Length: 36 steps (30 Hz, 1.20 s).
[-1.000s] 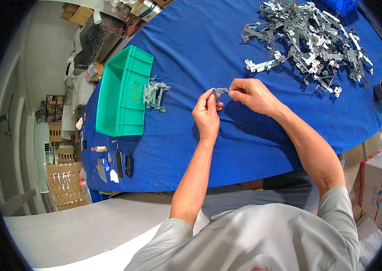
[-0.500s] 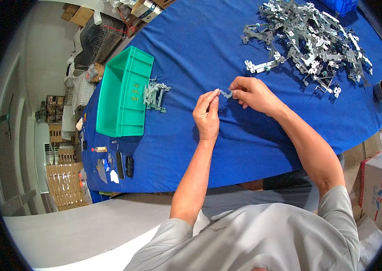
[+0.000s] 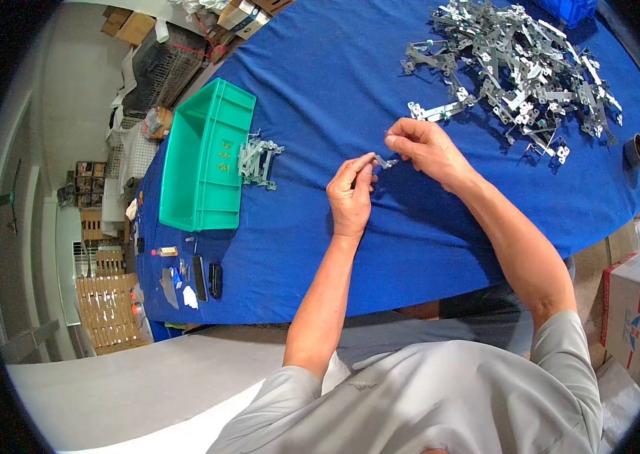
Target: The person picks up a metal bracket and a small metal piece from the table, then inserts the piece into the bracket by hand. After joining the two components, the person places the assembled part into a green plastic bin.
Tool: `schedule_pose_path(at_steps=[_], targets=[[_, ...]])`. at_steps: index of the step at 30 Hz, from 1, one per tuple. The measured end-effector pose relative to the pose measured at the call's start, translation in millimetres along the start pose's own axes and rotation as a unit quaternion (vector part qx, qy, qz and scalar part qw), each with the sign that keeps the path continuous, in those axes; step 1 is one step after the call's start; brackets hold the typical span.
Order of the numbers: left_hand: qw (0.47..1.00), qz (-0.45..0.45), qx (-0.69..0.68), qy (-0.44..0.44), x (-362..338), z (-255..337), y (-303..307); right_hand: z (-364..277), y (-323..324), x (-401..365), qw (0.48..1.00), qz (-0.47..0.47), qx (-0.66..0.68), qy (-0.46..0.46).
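My left hand (image 3: 351, 198) pinches one end of a small grey metal bracket (image 3: 386, 162) between thumb and fingertips. The bracket's free end points right, toward my right hand (image 3: 432, 157). The thumb and index finger of that hand are pressed together just above the bracket; whatever may be between them is too small to make out. Beyond my right hand spreads a large heap of similar metal brackets (image 3: 517, 68). A smaller stack of brackets (image 3: 259, 161) rests to the left, against a green plastic crate (image 3: 218, 204).
A blue cloth (image 3: 312, 91) covers the table. At the right edge stands a dark round tin (image 3: 639, 151); a blue bin (image 3: 573, 9) is at the far corner. Near the front left lie a small bottle (image 3: 165, 251) and a black case (image 3: 215, 280). A carton (image 3: 636, 303) stands on the floor at right.
The right fingers have lifted slightly off the bracket's end, which now shows below them. My left hand has shifted slightly right and down, still pinching the bracket, whose angle has turned.
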<state>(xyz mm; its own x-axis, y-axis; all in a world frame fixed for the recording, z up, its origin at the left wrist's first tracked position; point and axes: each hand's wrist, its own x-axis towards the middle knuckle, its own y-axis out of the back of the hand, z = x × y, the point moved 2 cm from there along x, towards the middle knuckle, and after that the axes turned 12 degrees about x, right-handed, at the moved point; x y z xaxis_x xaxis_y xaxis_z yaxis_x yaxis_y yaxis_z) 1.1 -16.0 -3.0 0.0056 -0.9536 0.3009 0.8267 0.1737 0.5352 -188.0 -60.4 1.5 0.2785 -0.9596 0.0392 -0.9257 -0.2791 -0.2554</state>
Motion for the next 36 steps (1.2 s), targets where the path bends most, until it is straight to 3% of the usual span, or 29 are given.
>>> schedule_pose_path(at_steps=[4,9,16,18,31,36], targets=[[0.993,0.041,-0.068,0.093,-0.6,-5.1,-1.9,-5.3,-2.1,-2.5,0.999,-0.019,-0.048,-0.013],[0.990,0.042,-0.096,0.091,-0.5,-9.5,-2.8,-1.5,-6.1,-3.7,0.989,-0.066,-0.127,0.044],[0.990,0.043,-0.101,0.088,-1.7,-11.4,-1.6,-2.6,-4.9,-4.5,0.983,-0.051,-0.168,0.051],[0.993,0.052,-0.093,0.052,-0.4,-11.7,-0.5,-2.8,-4.1,-4.3,0.979,-0.048,-0.186,0.067],[0.992,0.068,0.050,-0.097,3.2,-5.1,2.6,3.4,0.6,-3.8,0.994,-0.071,-0.051,-0.065],[0.994,0.056,0.049,-0.077,2.5,-1.6,3.2,-3.3,-0.3,-4.8,0.993,-0.077,-0.018,-0.093]])
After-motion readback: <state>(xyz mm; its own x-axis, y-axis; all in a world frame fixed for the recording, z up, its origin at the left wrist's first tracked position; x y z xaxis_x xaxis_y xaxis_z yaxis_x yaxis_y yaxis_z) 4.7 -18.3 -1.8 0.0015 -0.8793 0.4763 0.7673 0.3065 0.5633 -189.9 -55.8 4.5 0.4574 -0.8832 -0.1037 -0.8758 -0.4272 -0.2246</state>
